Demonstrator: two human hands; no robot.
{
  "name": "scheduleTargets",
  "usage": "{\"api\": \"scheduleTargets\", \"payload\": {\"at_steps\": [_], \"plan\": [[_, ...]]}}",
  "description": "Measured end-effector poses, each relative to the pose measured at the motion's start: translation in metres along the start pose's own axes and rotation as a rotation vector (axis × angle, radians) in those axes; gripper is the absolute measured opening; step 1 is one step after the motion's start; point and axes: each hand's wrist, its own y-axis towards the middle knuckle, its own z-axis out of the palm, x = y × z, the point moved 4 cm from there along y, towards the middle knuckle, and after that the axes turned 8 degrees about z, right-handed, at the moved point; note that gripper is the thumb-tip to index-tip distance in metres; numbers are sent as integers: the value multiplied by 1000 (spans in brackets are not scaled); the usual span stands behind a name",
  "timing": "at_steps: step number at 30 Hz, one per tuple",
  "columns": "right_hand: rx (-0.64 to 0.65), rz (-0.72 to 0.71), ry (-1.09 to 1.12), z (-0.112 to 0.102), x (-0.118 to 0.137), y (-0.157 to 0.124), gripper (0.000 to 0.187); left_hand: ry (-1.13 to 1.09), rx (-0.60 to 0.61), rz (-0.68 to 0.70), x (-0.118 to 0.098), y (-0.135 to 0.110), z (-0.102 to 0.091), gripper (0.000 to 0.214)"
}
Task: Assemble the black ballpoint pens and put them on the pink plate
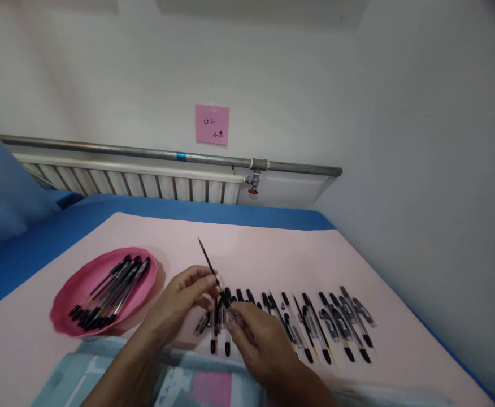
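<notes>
A thin black pen refill (207, 259) slants up and to the left, its upper tip free above the hands. My left hand (188, 291) is closed round its lower part with thumb and fingertips, near a yellowish section. Just beyond that, a dark piece (225, 298) leads to my right hand (260, 336), whose fingers are pinched; they mostly hide what they hold. Beneath and beside both hands lie clear pen barrels (324, 341) with black ends, loose refills and black pen caps (341, 322), spread in a row to the right.
On the left, a pink oval tray (59, 302) holds several pens (118, 288). Light blue patterned fabric (171, 384) lies at the near edge of the pink tabletop (251, 249). Behind stand a radiator (146, 183) and a metal pipe (298, 168); a wall rises on the right.
</notes>
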Motion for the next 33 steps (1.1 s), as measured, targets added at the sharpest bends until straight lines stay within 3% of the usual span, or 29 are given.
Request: {"api": "scheduleTargets", "payload": {"at_steps": [3,7,9,14,17,19,21,24,28,33], "plan": [[15,2,9,1,1,-1,8,-29,-133,70,-4,3,-11,24],[42,-22,17,3,3,-2,10,-11,-198,130,-5,5,-18,21],[37,-23,21,3,2,-2,9,55,-181,132,-5,3,-14,21],[-4,28,41,0,0,0,9,163,127,-17,-3,-4,7,23],[-17,72,38,-3,-2,2,9,62,28,9,-5,-1,-3,31],[-32,89,46,-7,-3,3,10,71,-35,16,-4,2,-14,26],[-57,100,73,-11,-4,3,10,220,10,-51,1,3,-22,18],[-103,116,99,-17,-5,4,11,633,136,-150,11,0,-24,12],[-106,104,74,-17,-6,4,12,1171,198,-120,21,0,-18,7],[-97,94,56,-17,-4,4,10,1303,211,-144,32,3,-18,8]]}}
